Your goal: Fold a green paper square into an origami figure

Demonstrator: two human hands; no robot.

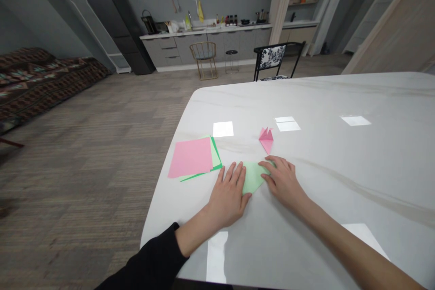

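A light green sheet of origami paper (pixel 252 176), folded to a pointed shape, lies on the white table between my hands. My left hand (pixel 229 195) rests flat on its left part, fingers stretched out and covering that side. At the right corner, my right hand (pixel 282 177) has its thumb and fingers bent around the paper's edge, hiding that corner. Just beyond the green sheet is a folded pink paper figure (pixel 266 139) with pointed tips. Left of my left hand lies a stack of square paper, a pink sheet (pixel 190 157) on top and green sheets (pixel 216 156) showing below.
The glossy white table (pixel 326 145) has a rounded far left corner and bright light reflections. Past it stand a black-framed chair (pixel 272 59), a gold chair (pixel 204 54) and a stool (pixel 231 54). Kitchen cabinets and a dark fridge (pixel 118 27) line the back.
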